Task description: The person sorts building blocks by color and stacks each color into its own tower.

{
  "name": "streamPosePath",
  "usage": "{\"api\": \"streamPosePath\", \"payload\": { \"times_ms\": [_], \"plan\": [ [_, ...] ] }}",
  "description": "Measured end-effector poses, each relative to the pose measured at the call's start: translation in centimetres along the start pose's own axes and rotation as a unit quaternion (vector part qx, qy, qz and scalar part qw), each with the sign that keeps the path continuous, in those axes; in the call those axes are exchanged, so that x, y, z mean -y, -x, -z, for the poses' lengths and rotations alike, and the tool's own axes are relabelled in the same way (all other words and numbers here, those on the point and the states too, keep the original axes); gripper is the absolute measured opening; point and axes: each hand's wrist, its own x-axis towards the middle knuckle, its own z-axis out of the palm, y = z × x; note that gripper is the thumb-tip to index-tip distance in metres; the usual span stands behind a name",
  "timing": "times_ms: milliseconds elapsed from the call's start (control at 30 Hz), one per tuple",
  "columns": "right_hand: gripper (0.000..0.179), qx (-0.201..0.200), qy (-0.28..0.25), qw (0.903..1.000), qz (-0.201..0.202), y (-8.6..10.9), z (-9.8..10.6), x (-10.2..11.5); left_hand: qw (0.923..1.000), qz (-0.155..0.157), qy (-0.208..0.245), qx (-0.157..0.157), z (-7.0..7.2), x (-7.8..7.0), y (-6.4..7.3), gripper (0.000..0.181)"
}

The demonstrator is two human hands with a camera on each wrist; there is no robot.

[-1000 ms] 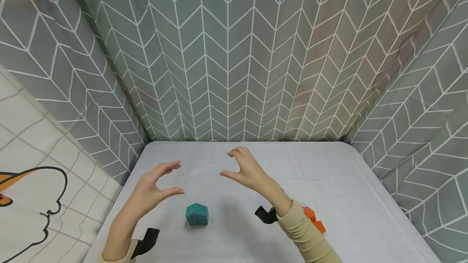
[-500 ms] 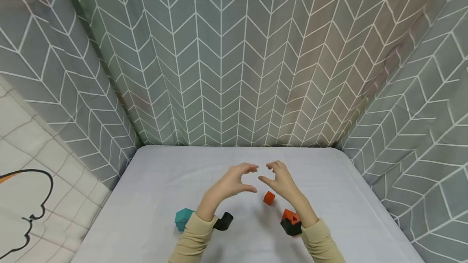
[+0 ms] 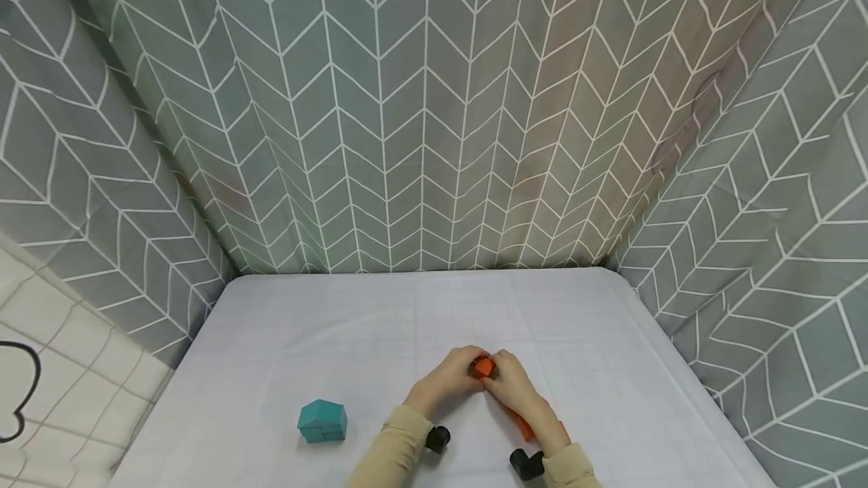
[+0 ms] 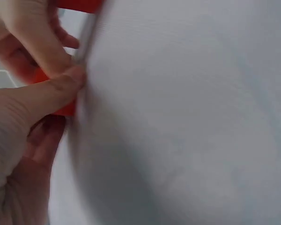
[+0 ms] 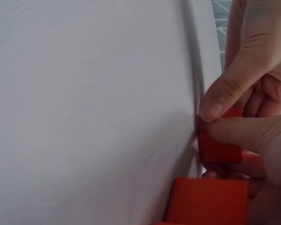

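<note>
A small orange block (image 3: 484, 367) sits between my two hands on the white table. My left hand (image 3: 447, 379) grips it from the left, and my right hand (image 3: 511, 384) from the right. Both thumbs press its near face, side by side in the right wrist view, where the block (image 5: 220, 145) looks red and flat-sided. Fingers hide its far side. Another orange block (image 5: 208, 201) lies close to the right hand; in the head view that orange piece (image 3: 524, 428) is partly covered by the right forearm.
A teal block shape with a peaked top (image 3: 322, 421) stands on the white-covered table (image 3: 380, 315), left of the left forearm. Patterned grey curtains (image 3: 420, 134) hang behind and at the sides. Each wrist carries a black camera mount (image 3: 438, 439).
Both hands, apart and holding nothing a second ago, have come together and down onto the orange block. The left hand has moved far to the right. The teal shape stays on the table.
</note>
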Motion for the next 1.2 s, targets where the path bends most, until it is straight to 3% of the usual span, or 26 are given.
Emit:
{"api": "streamPosePath", "payload": {
  "times_ms": [200, 367, 667, 800, 1000, 1200],
  "plan": [
    [0.021, 0.003, -0.013, 0.9998, 0.015, 0.3, -0.7, 0.4, 0.9987, 0.014, 0.048, -0.010, -0.1, 0.7, 0.9, 0.047],
    [0.022, 0.004, -0.007, 0.9996, 0.026, 0.0, -0.9, 0.8, 0.9977, 0.024, 0.060, -0.016, 0.4, 0.9, 1.4, 0.046],
    [0.024, 0.022, -0.011, 0.9986, 0.048, -1.0, -0.6, 1.9, 0.9965, -0.004, 0.054, -0.064, 1.7, 1.6, 2.4, 0.036],
    [0.022, 0.031, -0.024, 0.9974, 0.060, -1.3, -0.6, 3.0, 0.9950, -0.002, 0.049, -0.087, 2.7, 1.3, 3.6, 0.032],
    [0.021, 0.016, -0.049, 0.9934, 0.102, -1.4, -0.6, 4.9, 0.9888, -0.018, 0.027, -0.146, 4.2, 0.2, 6.0, 0.031],
    [0.024, 0.005, -0.131, 0.9814, 0.140, -0.4, -1.2, 6.5, 0.9829, -0.014, 0.002, -0.184, 5.3, -1.1, 9.1, 0.031]
  ]
}}
